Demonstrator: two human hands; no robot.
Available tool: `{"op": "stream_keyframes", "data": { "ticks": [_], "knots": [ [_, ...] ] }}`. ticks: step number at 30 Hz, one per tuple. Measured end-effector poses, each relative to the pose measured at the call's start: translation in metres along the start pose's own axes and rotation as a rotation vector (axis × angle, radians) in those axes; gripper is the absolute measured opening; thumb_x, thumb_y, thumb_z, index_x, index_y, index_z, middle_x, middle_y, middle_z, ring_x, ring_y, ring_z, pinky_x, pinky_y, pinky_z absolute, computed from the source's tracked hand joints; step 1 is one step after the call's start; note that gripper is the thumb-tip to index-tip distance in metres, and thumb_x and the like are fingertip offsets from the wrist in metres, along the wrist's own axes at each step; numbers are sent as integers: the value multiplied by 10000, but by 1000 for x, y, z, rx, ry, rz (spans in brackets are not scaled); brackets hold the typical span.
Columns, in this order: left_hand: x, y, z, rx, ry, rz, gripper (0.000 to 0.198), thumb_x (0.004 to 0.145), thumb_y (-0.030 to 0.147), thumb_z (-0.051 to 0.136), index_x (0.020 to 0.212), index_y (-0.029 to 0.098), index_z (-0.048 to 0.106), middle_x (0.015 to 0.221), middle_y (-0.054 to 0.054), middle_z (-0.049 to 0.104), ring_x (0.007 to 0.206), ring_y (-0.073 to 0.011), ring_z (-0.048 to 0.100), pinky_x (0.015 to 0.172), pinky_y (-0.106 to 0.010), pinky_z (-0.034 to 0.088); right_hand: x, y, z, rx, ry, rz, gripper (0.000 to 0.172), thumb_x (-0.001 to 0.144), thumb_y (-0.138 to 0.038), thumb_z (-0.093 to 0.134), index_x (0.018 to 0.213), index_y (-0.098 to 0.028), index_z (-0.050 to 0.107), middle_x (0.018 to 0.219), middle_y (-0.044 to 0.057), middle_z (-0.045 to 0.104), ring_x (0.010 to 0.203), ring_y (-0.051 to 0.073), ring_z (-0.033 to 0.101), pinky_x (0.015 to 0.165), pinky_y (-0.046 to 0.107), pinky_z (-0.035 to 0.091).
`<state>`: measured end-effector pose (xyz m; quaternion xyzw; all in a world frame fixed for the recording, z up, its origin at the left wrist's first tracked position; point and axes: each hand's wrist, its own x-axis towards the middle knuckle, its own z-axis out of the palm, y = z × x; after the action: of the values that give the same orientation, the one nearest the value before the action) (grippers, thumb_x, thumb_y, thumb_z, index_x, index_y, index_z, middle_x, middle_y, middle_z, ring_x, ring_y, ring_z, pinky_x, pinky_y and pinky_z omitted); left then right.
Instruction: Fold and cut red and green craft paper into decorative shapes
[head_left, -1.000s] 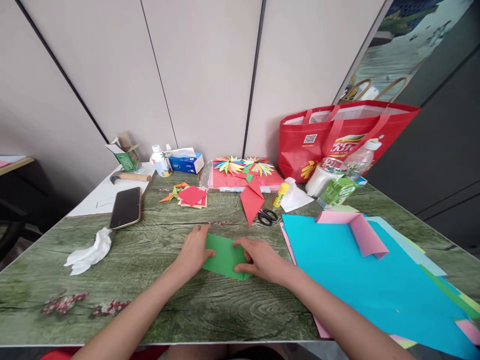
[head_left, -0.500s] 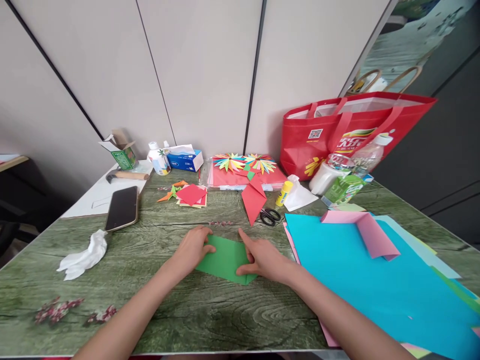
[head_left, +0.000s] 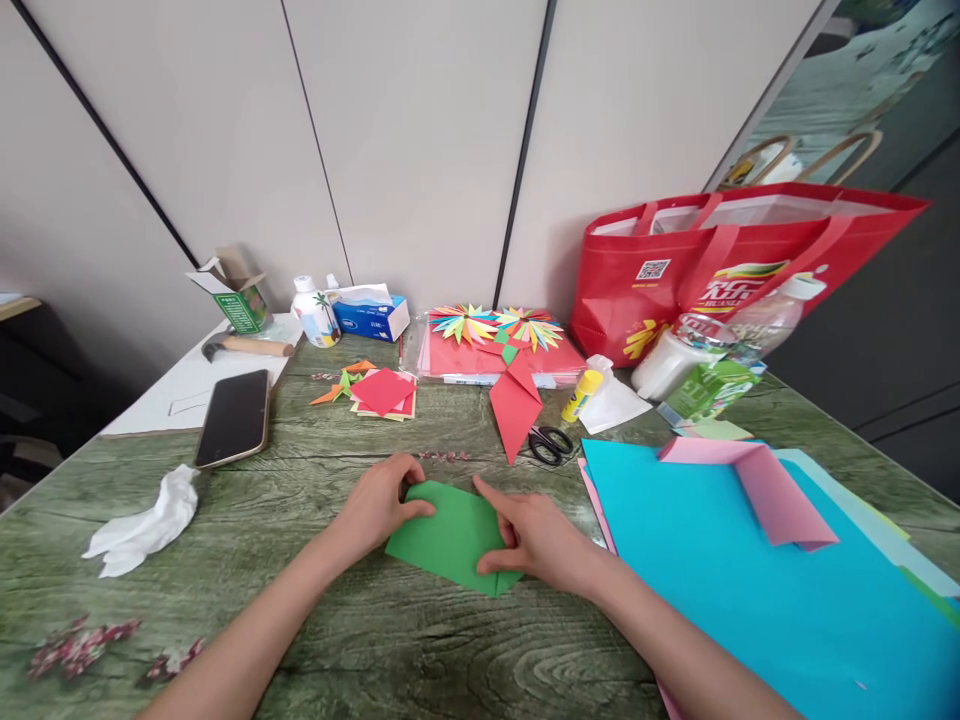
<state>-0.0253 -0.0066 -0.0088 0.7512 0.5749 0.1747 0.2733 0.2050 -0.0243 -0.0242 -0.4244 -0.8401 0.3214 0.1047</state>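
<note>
A folded green paper [head_left: 448, 538] lies flat on the green wood-print table [head_left: 360, 640], right in front of me. My left hand [head_left: 379, 503] rests on its left edge, fingers curled and the thumb pressing the sheet. My right hand [head_left: 534, 537] lies on its right side, index finger stretched along the upper right edge and the thumb pinching the lower corner. A red folded paper [head_left: 514, 402] and black scissors [head_left: 551, 445] sit just beyond the hands.
A stack of large coloured sheets, cyan on top [head_left: 757, 580], fills the right. Behind it are a red bag [head_left: 720, 270], bottles and a glue stick [head_left: 583, 394]. A phone [head_left: 234, 417], a crumpled tissue [head_left: 142, 522] and small boxes lie at left; paper stars [head_left: 495, 327] sit by the wall.
My right index finger has stretched out along the paper's upper right edge, where it was curled before. The left hand stays on the left edge. The view shifted slightly.
</note>
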Motion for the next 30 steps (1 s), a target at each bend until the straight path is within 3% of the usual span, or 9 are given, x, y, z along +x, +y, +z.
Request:
{"op": "stream_keyframes", "data": {
  "ticks": [3,6,8,12,16,20,25,27,30],
  "knots": [
    [3,-3,1,-159,6,-24,336,611,241,662,920,187,542,678,49,506,565,-114,448,535,-223,332,-1,-3,-3,18,19,-5,764,671,-448,683,1326,-248,344,640,-38,562,560,146,517,505,205,315],
    [5,-6,2,-185,36,-65,317,609,245,648,913,179,589,633,51,464,551,-110,422,519,-218,317,-3,-6,-4,-46,19,-31,602,716,-454,639,1245,-220,470,711,7,595,624,165,539,547,221,347],
    [6,-7,4,-174,31,-66,211,617,257,639,810,176,614,576,56,431,537,-107,399,503,-212,294,-3,-8,-5,-110,-15,-13,642,738,-450,618,1281,-164,434,741,44,613,656,186,547,567,238,362],
    [7,-6,4,-265,3,-81,152,619,255,638,735,164,603,535,59,418,509,-93,374,471,-197,275,0,-15,-7,-172,-91,101,869,721,-425,647,1378,-58,211,730,83,630,666,214,561,567,255,376],
    [6,-2,1,-430,-35,-134,153,625,278,637,684,150,579,543,42,482,469,-82,391,435,-191,308,2,-19,-11,-156,-114,86,924,714,-400,662,1404,-125,112,731,61,627,650,205,569,555,246,374],
    [2,1,-5,-487,-137,-114,217,648,350,647,664,136,615,573,12,535,469,-80,424,419,-186,330,0,-13,-9,-120,-80,7,775,722,-386,656,1364,-187,272,720,33,617,630,186,559,559,237,368],
    [-2,5,-11,-536,-270,-38,277,695,403,614,676,128,643,857,-54,621,509,-70,464,402,-175,355,-2,-8,-4,-21,-18,25,654,687,-374,687,1247,-198,400,664,-18,606,573,160,540,509,216,320],
    [-3,5,-10,-538,-272,-53,309,747,413,552,678,125,638,842,-53,624,466,-52,430,397,-175,360,-2,-8,-4,5,-7,31,616,679,-359,696,1207,-209,416,642,-35,592,559,154,535,498,211,305],
    [-2,3,-7,-515,-279,-66,257,708,387,610,744,134,639,666,-10,574,446,-56,386,369,-163,340,-3,-9,-4,19,-5,29,599,678,-338,701,1192,-215,418,626,-45,574,556,152,532,498,212,302]
  ]
}}
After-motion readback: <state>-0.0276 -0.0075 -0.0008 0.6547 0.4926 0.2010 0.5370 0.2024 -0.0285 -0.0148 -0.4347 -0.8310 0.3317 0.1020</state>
